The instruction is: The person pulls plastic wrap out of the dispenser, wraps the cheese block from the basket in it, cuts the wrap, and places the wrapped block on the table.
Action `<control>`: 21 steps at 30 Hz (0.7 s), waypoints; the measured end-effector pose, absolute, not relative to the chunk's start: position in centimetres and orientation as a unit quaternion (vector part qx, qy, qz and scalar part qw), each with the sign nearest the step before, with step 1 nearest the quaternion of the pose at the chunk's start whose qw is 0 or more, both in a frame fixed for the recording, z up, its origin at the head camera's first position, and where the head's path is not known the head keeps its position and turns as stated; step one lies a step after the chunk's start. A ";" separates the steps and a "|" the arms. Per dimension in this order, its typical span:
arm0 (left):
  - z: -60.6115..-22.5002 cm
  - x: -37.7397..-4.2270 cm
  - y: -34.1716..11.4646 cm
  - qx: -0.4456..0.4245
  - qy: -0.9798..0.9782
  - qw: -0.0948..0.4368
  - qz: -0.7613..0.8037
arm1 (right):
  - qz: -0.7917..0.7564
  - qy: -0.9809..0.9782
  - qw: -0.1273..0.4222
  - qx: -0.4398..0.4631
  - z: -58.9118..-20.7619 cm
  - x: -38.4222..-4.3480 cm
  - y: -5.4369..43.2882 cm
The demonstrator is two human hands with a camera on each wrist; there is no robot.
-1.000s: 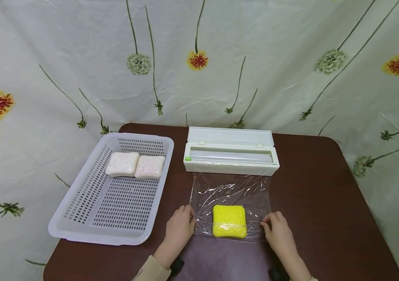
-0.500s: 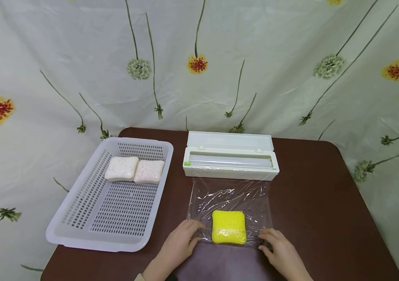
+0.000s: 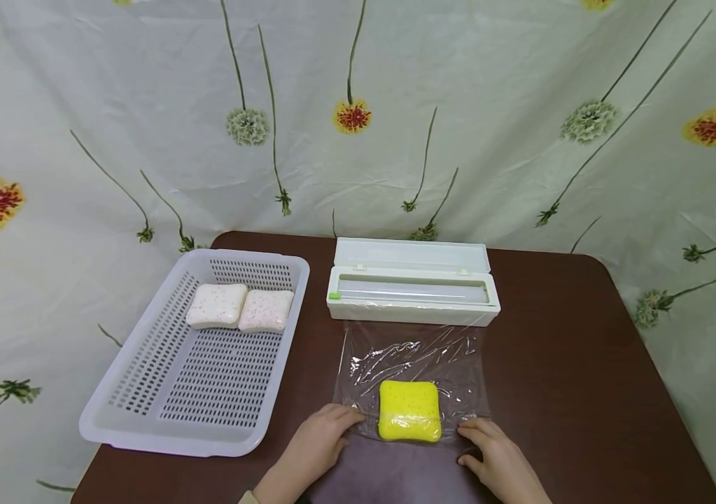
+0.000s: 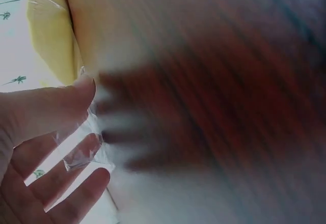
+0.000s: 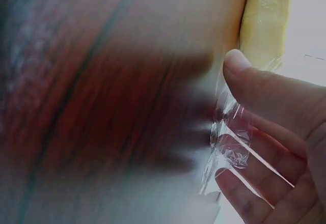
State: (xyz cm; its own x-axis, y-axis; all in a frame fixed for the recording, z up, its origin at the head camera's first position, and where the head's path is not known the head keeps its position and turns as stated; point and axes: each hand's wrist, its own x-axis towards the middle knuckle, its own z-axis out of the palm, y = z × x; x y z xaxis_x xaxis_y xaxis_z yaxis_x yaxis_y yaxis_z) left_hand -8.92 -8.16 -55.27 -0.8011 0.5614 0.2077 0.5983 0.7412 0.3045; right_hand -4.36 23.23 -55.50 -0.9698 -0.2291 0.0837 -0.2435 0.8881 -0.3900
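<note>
A yellow, speckled sponge (image 3: 409, 411) with rounded corners lies in front of me, with clear cling film (image 3: 414, 353) over its near part. The film runs back to a white dispenser box (image 3: 414, 311) with its lid up. My left hand (image 3: 316, 444) is at the film's near left corner, fingers apart and lightly bent, crumpled film (image 4: 81, 155) against the fingers. At the near right corner, my right hand (image 3: 499, 455) touches the film's edge; its thumb stands apart from the fingers, with crumpled film (image 5: 234, 150) between. Both hands are beside the sponge, not on it.
A white perforated basket (image 3: 162, 442) stands at the left, holding two pale speckled sponges (image 3: 215, 305) side by side. A green slider (image 3: 334, 296) sits at the box's left end. The dark brown table (image 3: 565, 364) ends at a floral curtain (image 3: 521, 140).
Both hands have come nearer to me and in toward the sponge along the film's near edge. Their grip on the film's corners has loosened. The whole view has shifted slightly down.
</note>
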 end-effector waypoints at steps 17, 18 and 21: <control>-55.5 -10.0 -8.4 -0.242 -0.948 0.049 -0.201 | 0.182 -0.967 0.118 0.137 -56.5 -4.8 23.4; -55.5 -10.0 -8.4 -0.236 -0.949 0.051 -0.204 | 0.182 -0.965 0.130 0.139 -56.5 -4.9 23.5; -55.4 -10.0 -8.5 -0.220 -0.951 0.055 -0.208 | 0.174 -0.959 0.167 0.148 -56.5 -5.1 23.6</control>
